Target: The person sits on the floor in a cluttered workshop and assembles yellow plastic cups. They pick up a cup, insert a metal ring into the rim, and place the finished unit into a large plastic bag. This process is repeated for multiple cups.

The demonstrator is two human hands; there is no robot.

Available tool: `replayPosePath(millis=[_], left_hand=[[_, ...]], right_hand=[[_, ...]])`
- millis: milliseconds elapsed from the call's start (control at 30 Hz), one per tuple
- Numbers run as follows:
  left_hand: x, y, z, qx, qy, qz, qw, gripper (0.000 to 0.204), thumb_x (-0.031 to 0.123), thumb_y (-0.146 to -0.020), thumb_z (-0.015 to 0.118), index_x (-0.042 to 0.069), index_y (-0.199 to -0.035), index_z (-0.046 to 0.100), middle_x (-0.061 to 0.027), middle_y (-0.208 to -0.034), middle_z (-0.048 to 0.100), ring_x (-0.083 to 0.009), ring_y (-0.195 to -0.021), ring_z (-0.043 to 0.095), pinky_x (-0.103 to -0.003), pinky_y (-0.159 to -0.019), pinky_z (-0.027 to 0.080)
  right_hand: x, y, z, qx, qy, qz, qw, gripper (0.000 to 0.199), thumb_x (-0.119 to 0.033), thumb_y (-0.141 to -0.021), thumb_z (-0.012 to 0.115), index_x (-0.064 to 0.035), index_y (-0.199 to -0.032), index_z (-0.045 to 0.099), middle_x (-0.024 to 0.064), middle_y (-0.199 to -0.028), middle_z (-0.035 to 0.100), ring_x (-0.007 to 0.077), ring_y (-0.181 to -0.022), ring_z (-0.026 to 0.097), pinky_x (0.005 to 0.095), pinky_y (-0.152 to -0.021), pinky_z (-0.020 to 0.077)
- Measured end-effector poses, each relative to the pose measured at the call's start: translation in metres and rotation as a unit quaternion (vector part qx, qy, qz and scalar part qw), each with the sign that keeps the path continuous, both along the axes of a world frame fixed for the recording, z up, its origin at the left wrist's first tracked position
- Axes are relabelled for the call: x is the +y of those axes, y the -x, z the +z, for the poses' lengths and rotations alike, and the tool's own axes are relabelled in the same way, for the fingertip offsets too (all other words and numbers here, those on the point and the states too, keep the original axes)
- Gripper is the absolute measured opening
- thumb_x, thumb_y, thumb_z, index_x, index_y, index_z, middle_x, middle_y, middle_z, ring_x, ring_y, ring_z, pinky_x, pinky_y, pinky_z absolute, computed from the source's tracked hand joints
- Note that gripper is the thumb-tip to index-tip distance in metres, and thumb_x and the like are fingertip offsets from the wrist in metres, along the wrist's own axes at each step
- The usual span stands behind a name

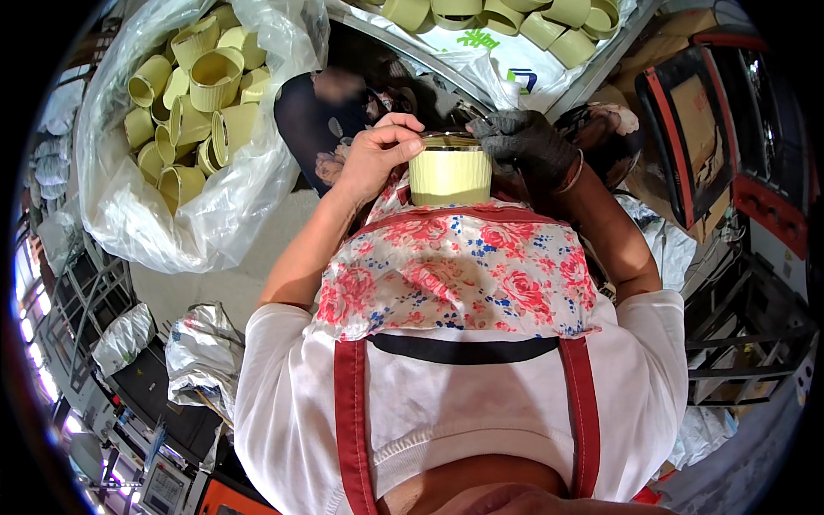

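Note:
A pale yellow-green ribbed plastic pot (451, 178) stands upright in my lap, against my floral apron (455, 266). Its mouth has a dark rim. My bare left hand (384, 154) pinches the rim's left side between thumb and fingers. At the right side of the rim is my right hand (528, 142), in a dark grey glove with its fingers curled. A thin dark piece shows by the gloved fingertips; whether it is a tool or part of the rim is unclear.
A large clear plastic bag (112, 206) full of similar pots (216, 77) is at the far left. More pots (542, 30) lie on white sheeting on a metal-edged table (592, 77) ahead. Cardboard (695, 112) and a black-and-red frame (674, 146) stand at the right.

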State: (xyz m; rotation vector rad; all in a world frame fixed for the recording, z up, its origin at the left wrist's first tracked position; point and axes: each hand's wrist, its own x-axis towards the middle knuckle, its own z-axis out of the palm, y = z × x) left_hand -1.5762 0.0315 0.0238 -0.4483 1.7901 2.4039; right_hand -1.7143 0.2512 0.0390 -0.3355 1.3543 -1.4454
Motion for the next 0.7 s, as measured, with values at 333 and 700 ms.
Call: replayPosePath(millis=[333, 700], left_hand=[[-0.009, 0.004, -0.011, -0.021, -0.139, -0.055, 0.989, 0.013, 0.013, -0.078, 0.066, 0.001, -0.082, 0.062, -0.0019, -0.104, 0.049, -0.0101, -0.092, 0.047, -0.024, -0.083, 0.037], [0.001, 0.003, 0.053, -0.107, -0.306, 0.007, 0.946, 0.040, 0.016, -0.084, 0.053, 0.000, -0.119, 0.044, -0.0113, -0.114, 0.053, -0.0191, -0.105, 0.053, -0.032, -0.090, 0.043]], right_hand=[[0.000, 0.007, -0.006, 0.043, 0.050, 0.067, 0.996, 0.017, -0.013, -0.078, 0.064, 0.0025, -0.083, 0.062, 0.0012, -0.069, 0.058, 0.0067, -0.058, 0.051, 0.0226, -0.053, 0.0431], [-0.003, -0.029, 0.014, 0.095, 0.041, -0.154, 0.983, 0.026, -0.012, -0.073, 0.067, 0.0003, -0.095, 0.062, 0.0050, -0.088, 0.062, 0.0122, -0.080, 0.056, 0.0281, -0.074, 0.0462]])
